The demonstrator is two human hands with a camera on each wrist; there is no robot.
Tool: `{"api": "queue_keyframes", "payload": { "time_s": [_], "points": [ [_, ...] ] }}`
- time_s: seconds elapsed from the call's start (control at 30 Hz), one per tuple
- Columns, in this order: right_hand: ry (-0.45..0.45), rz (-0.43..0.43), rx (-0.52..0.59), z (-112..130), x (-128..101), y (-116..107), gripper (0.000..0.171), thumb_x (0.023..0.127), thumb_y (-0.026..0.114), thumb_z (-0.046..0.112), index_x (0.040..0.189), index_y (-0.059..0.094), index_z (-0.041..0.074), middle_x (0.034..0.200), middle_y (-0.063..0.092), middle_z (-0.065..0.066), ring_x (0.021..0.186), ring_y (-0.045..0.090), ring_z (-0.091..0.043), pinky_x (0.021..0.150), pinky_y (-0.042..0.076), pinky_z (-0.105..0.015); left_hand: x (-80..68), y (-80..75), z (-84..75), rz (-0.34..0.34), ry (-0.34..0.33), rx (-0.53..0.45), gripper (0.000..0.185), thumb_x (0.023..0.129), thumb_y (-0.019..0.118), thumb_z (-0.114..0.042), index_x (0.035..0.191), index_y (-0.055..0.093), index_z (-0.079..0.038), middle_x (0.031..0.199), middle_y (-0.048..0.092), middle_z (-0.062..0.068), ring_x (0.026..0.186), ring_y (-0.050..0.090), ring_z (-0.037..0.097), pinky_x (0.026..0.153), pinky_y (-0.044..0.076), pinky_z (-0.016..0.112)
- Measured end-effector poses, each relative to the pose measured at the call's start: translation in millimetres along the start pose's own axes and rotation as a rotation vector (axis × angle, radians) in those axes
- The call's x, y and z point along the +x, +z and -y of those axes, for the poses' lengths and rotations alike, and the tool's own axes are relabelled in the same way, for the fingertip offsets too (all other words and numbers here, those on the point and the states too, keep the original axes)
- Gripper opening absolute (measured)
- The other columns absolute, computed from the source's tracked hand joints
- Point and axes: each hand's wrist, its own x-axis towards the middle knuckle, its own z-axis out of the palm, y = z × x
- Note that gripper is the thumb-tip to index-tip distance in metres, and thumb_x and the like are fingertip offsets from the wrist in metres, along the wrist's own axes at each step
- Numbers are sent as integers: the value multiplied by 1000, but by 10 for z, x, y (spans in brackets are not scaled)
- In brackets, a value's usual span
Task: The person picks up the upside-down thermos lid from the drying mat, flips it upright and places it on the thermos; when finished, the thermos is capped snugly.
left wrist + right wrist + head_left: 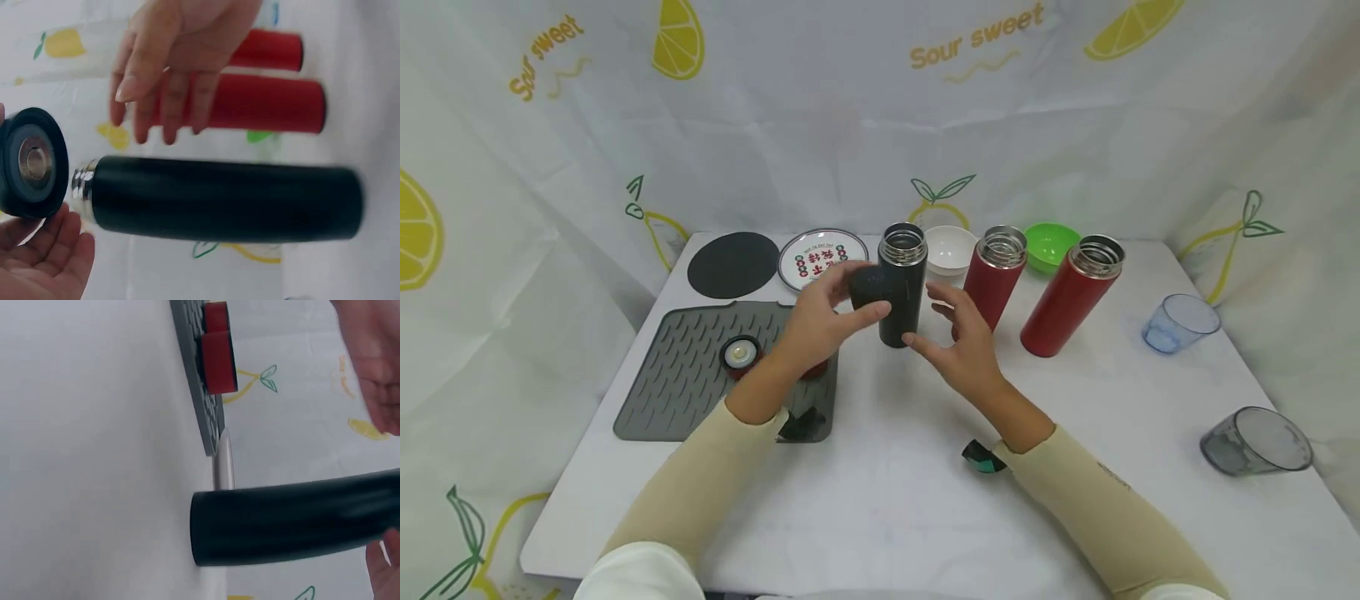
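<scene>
In the head view my left hand [822, 321] grips a black flask lid [871, 285] in front of the upper left side of a black vacuum flask [904, 287]. The flask stands upright on the table, its steel neck bare. The left wrist view shows the inside of the lid [34, 164], with a pale ring, facing the flask's mouth. My right hand [964, 346] is at the flask's right side, its fingers loosely bent and apart, holding nothing. Fingertips [392, 547] of it show near the flask [294, 519] in the right wrist view.
Two red flasks without lids, one nearer [996, 279] and one farther right [1071, 298], stand right of the black one. Red lids, one plainly visible [741, 354], lie on a grey mat [662, 383]. Bowls, plates and two glasses, one blue [1180, 323], stand around.
</scene>
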Motion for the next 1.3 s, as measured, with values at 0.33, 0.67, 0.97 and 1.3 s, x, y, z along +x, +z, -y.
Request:
{"api": "queue_keyframes", "payload": {
  "time_s": [0.33, 0.67, 0.97, 1.3],
  "points": [
    [295, -31, 106, -195, 395, 305, 85, 86, 76, 29, 152, 24, 21, 152, 34, 2, 138, 32, -12, 111, 29, -36, 639, 19, 19, -206, 78, 188, 74, 81, 75, -49, 140, 49, -13, 122, 61, -5, 114, 53, 5, 97, 42, 38],
    [274, -51, 70, -299, 382, 375, 80, 87, 74, 34, 151, 27, 27, 146, 42, 3, 131, 41, -14, 108, 34, -39, 738, 157, 139, -194, 82, 180, 76, 77, 77, -52, 138, 52, -15, 122, 60, -6, 111, 52, 4, 97, 41, 41],
    [246, -32, 21, -307, 382, 322, 81, 88, 73, 36, 151, 25, 24, 146, 42, 0, 132, 41, -16, 108, 35, -40, 768, 214, 154, -207, 132, 372, 79, 77, 76, -56, 137, 54, -10, 129, 58, 2, 120, 51, 11, 100, 41, 36],
    [229, -23, -27, -305, 365, 341, 82, 87, 73, 37, 151, 24, 25, 142, 45, -3, 128, 44, -17, 106, 37, -40, 745, 125, 270, -164, 189, 264, 75, 78, 80, -45, 140, 52, -13, 130, 59, -1, 121, 50, 6, 102, 39, 33]
  ]
}}
